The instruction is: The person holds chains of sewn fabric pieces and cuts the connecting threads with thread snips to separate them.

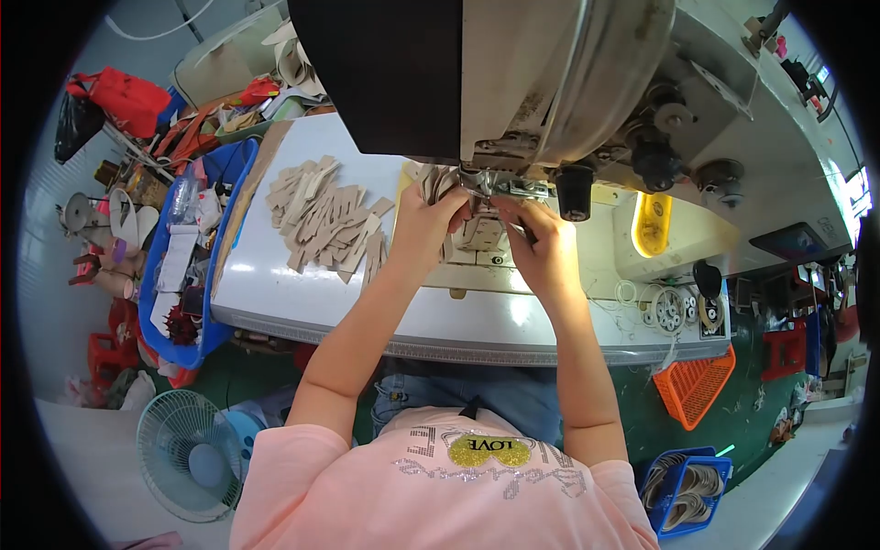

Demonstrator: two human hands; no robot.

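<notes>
My left hand (426, 220) is closed around a small stack of beige strips (438, 183), just left of the needle area of a sewing machine (541, 92). Across from it, my right hand (543, 236) has its thumb and fingers drawn together close to the presser foot; what they pinch is too small to make out. Between the hands lies the metal needle plate (478, 234), partly covered by the fingers. A loose pile of similar beige strips (321, 213) is spread on the white table (266, 284) to the left of my left forearm.
A blue tray (225, 247) with papers and odds and ends stands at the table's left end. Bobbins and thread (674, 310) lie near the right front edge. Below are an orange basket (698, 385), a blue basket (683, 495) and a fan (191, 456).
</notes>
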